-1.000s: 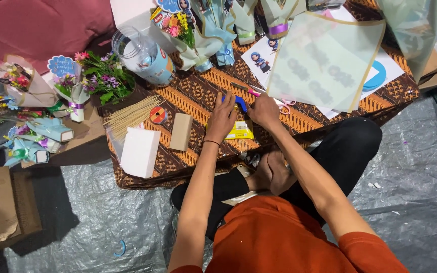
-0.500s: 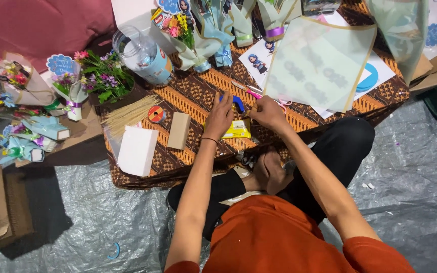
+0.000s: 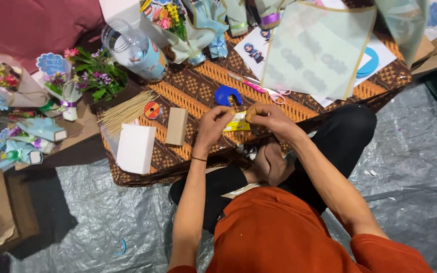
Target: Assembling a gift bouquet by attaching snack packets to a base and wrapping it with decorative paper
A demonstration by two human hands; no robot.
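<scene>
Landmark: brown patterned woven mat (image 3: 198, 96) spread on the floor over a grey crinkled plastic sheet (image 3: 102, 217); every place below is told from this mat.
Far left, off the mat: small bouquets of pink and purple flowers wrapped in pale blue paper (image 3: 29, 136) lie in a cluster beside its left edge.
Left end of the mat: bundle of thin pale wooden skewers (image 3: 125, 108) lies slanted, with a white rectangular foam block (image 3: 136, 148) just below it at the mat's near edge.
Beside the block: small round red-and-orange tape roll (image 3: 152, 109) and a flat tan cardboard box (image 3: 176, 126), both on the mat, near each other.
Back left of the mat: clear plastic jar with a pale blue label (image 3: 135, 50) lies tilted.
Mat centre: blue plastic tape dispenser (image 3: 227, 94) lies just beyond the hands.
Left hand (image 3: 214, 126): over the mat's near middle, fingers closed in a pinching grip on the left end of a small yellow-and-white flat packet (image 3: 238, 123).
Packet: held between both hands just above the mat's near edge.
Right hand (image 3: 269, 117): fingers curled shut, gripping the packet's right end.
Behind the right hand: pink-handled scissors (image 3: 261, 89) lie on the mat.
Right end of the mat: translucent pale green wrapping sheet with a gold edge (image 3: 319, 48) covers white printed papers (image 3: 254, 48).
</scene>
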